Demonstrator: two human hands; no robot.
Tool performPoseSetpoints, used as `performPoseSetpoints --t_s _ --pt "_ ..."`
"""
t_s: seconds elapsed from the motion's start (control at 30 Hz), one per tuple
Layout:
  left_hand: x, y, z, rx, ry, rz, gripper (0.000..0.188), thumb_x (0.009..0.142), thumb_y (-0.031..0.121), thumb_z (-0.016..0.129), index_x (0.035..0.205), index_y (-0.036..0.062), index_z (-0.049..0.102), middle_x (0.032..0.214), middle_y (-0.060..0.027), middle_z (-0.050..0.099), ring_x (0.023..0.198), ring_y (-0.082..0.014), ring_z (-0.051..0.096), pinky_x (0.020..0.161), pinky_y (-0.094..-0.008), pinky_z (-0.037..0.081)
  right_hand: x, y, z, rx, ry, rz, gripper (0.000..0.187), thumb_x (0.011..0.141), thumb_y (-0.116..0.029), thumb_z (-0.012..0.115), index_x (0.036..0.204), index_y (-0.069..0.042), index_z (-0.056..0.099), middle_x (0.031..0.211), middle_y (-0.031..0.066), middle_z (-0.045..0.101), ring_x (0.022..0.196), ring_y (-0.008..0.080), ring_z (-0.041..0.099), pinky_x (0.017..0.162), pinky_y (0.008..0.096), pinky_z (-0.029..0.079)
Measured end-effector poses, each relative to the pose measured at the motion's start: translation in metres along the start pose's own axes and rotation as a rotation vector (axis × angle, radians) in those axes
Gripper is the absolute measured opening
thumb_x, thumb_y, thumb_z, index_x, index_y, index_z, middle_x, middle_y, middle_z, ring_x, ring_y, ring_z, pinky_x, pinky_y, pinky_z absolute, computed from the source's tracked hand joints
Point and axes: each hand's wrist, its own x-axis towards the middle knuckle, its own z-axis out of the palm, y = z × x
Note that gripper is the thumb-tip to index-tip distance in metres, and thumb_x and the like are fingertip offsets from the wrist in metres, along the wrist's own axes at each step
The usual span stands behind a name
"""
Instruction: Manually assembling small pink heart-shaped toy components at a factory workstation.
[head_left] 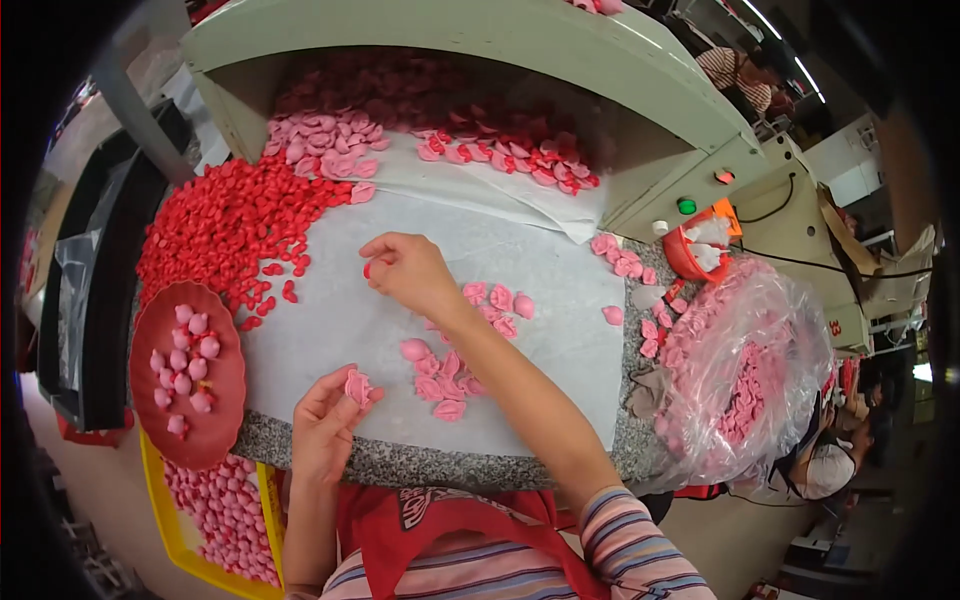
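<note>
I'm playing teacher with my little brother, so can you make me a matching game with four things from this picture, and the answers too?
Things:
1. left hand
2. oval tray
3. right hand
4. plastic bag

Matches:
A. see-through, with lots of pink pieces inside
B. its grip is on a small red piece
C. its grip is on a ruffled pink piece
D. dull red, with round pink pieces on it

Right pairs: 1-C, 2-D, 3-B, 4-A
</note>
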Motion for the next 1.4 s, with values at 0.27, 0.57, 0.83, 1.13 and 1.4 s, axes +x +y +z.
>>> performPoseSetpoints --t_s 0.27,0.57,0.83,1.13,1.4 --pt "0.019 0.002 0.050 0.103 -0.034 -0.081 0.043 0.081 -0.004 0.056 0.122 -0.0029 0.045 0.109 -0.0124 0.058 0.095 -0.0200 0.059 0.087 -0.0346 0.048 -0.117 0.012 -0.066 0.797 -0.187 0.181 0.016 0.080 0.001 0.059 0.095 0.002 0.054 0.087 0.0072 0.062 0.082 0.0138 0.060 0.070 0.0243 0.051" --pt "0.011 0.003 0.062 0.455 -0.186 0.048 0.039 0.076 -0.011 0.058 0.114 -0.0066 0.051 0.107 -0.0145 0.059 0.092 -0.0207 0.061 0.081 -0.0260 0.049 -0.150 0.001 -0.071 0.787 -0.099 0.191 0.022 0.080 0.001 0.060 0.102 0.003 0.058 0.090 0.0099 0.063 0.079 0.0129 0.060 0.065 0.0240 0.049" --pt "0.011 0.005 0.058 0.421 -0.292 0.231 0.021 0.080 -0.006 0.058 0.101 -0.0034 0.061 0.094 -0.0112 0.062 0.089 -0.0160 0.060 0.077 -0.0248 0.049 -0.150 -0.014 -0.061 0.561 -0.021 -0.043 0.027 0.075 0.008 0.063 0.101 0.004 0.057 0.090 0.0070 0.058 0.081 0.0126 0.059 0.073 0.0246 0.050" --pt "0.007 0.005 0.062 0.633 -0.229 0.345 0.023 0.079 -0.005 0.059 0.103 -0.0020 0.061 0.085 -0.0091 0.062 0.082 -0.0143 0.059 0.073 -0.0240 0.047 -0.152 -0.017 -0.060 0.605 -0.057 0.031 0.022 0.076 0.007 0.062 0.097 0.001 0.059 0.092 0.0072 0.060 0.078 0.0126 0.062 0.066 0.0225 0.052" --pt "0.003 0.002 0.068 0.587 -0.151 0.231 0.023 0.081 -0.003 0.058 0.105 -0.0007 0.061 0.085 -0.0066 0.061 0.080 -0.0131 0.058 0.072 -0.0243 0.048 -0.159 -0.026 -0.056 0.614 -0.063 0.103 0.028 0.076 0.009 0.061 0.103 0.006 0.055 0.090 0.0078 0.060 0.081 0.0125 0.059 0.072 0.0263 0.052"
